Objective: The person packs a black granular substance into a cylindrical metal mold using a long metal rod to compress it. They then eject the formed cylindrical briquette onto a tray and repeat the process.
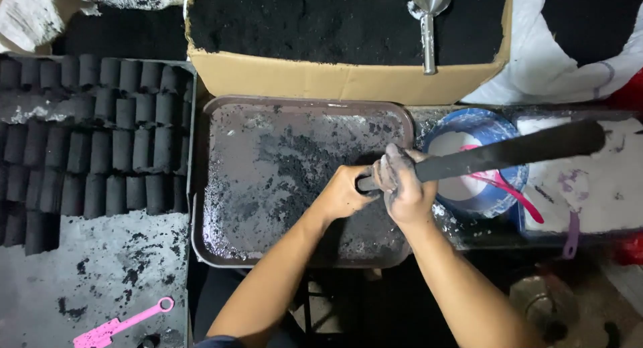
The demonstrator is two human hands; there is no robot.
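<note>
The person's left hand (345, 192) was curled into a closed fist over the tray (221, 187). It seemed to hold something small and dark right at the near end of the long black tube (509, 150), but the fingers hid it, so what it was could not be told. The right hand (402, 184) was wrapped tight around that tube, near its end. The tube stuck out to the right, tilted a little up, over the blue bowl (499, 200). Both hands met at the tube's end, likely so one could keep it steady while the other worked at its mouth.

The hands were black with powder. The tray lay flat under them, so bits of black powder (295, 164) that fell stayed on it.

To the left, many short black rolls (114, 147) lay in neat rows on a grey sheet (100, 267). Lined up side by side, they did not roll away. A pink tool (120, 324) lay near the sheet's front edge.

Behind the tray stood a cardboard box (335, 80) full of black powder, close enough to reach. A shiny metal scoop (429, 20) rested in it, handle toward the person. A pink spoon (509, 190) leaned in the blue bowl, which held something white.
</note>
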